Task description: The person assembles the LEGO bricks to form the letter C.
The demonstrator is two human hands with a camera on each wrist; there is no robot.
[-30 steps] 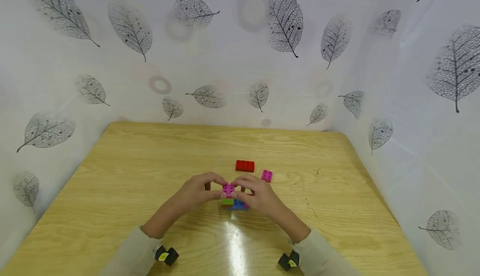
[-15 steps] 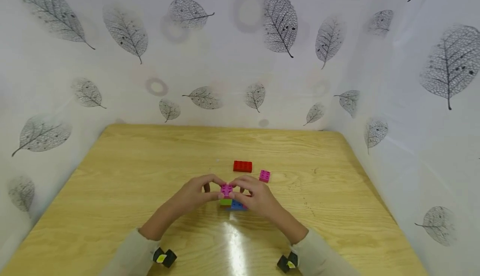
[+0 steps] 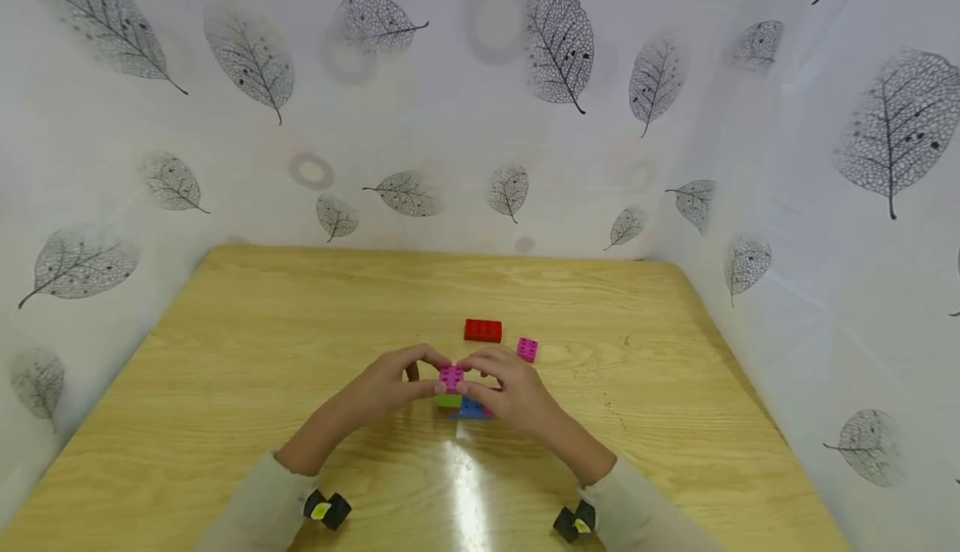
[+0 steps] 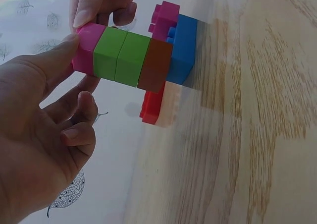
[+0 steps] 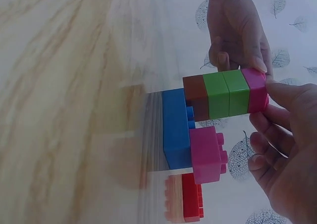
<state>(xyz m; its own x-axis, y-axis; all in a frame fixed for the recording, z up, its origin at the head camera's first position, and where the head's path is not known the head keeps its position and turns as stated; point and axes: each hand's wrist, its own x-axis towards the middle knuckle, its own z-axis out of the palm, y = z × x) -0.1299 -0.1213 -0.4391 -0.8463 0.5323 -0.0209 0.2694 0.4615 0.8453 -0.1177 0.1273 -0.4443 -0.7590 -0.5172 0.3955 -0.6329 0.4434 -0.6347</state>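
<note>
A small tower of toy building bricks stands on the table. Its base is a long blue brick (image 5: 176, 130). On one end of that base are stacked a brown brick (image 4: 155, 65), two green bricks (image 4: 121, 58) and, topmost, a pink brick (image 3: 451, 378). Another pink brick (image 5: 205, 154) sits on the base's other end. My left hand (image 3: 393, 387) pinches the top pink brick between thumb and index finger from the left. From the right, my right hand (image 3: 517, 389) pinches the same brick, its thumb at the near side. The remaining fingers of both hands are bent, touching no brick.
Behind the tower lies a red brick (image 3: 483, 330) on the wooden table (image 3: 315, 310). A loose pink brick (image 3: 527, 349) lies to the right of it. A white, leaf-patterned sheet (image 3: 450, 118) surrounds the table at the back and sides.
</note>
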